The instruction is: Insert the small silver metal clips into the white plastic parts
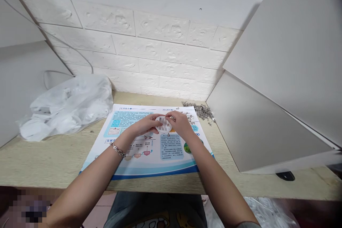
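Observation:
A small round plastic case (166, 128), whitish and see-through with several compartments, is held above a printed sheet. My left hand (146, 125) grips its left side, thumb across the front and fingers behind. At the upper right rim, my right hand (179, 123) has its fingertips pinched together, touching or almost touching the case. Something small and silvery shows by those fingers; whether it is held or worn I cannot tell. Just below the case lies a small metal charm (169, 135). More silvery charms (190, 117) are scattered beside my right hand.
A heap of silvery charms (204, 112) lies at the back right, against a pale board (253, 124). On the left sits a clear plastic bag (77, 101) of white pieces. The printed sheet (171, 169) covers the table's middle; a white brick-patterned wall (149, 46) stands behind.

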A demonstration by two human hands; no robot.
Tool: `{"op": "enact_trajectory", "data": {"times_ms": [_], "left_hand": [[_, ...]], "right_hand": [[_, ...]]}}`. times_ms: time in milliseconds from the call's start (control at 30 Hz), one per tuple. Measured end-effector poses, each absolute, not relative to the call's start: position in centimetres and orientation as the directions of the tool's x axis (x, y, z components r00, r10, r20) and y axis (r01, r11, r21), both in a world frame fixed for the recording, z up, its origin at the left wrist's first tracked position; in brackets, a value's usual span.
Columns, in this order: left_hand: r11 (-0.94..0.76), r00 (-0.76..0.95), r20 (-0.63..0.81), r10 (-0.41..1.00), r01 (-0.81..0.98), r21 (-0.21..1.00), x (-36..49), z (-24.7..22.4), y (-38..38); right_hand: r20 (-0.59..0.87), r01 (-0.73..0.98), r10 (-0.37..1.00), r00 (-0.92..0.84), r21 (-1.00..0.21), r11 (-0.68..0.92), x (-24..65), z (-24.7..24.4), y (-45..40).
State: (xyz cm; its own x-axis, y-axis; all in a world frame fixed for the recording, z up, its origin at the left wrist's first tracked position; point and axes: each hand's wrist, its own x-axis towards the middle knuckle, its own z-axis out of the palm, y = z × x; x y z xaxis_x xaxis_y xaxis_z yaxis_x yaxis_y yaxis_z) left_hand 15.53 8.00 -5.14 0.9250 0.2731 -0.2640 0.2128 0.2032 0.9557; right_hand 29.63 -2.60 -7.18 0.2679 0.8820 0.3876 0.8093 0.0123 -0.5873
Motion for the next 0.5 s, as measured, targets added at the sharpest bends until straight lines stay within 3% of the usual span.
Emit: {"op": "enact_trajectory", "data": {"times_ms": [500], "left_hand": [[0.161,0.927,-0.244,0.284,0.204,0.966,15.63,-5.13,8.04]], "right_hand": [[0.356,0.830,0.899,0.257,-0.558,-0.016,29.37,-7.25,-2.81]]}}
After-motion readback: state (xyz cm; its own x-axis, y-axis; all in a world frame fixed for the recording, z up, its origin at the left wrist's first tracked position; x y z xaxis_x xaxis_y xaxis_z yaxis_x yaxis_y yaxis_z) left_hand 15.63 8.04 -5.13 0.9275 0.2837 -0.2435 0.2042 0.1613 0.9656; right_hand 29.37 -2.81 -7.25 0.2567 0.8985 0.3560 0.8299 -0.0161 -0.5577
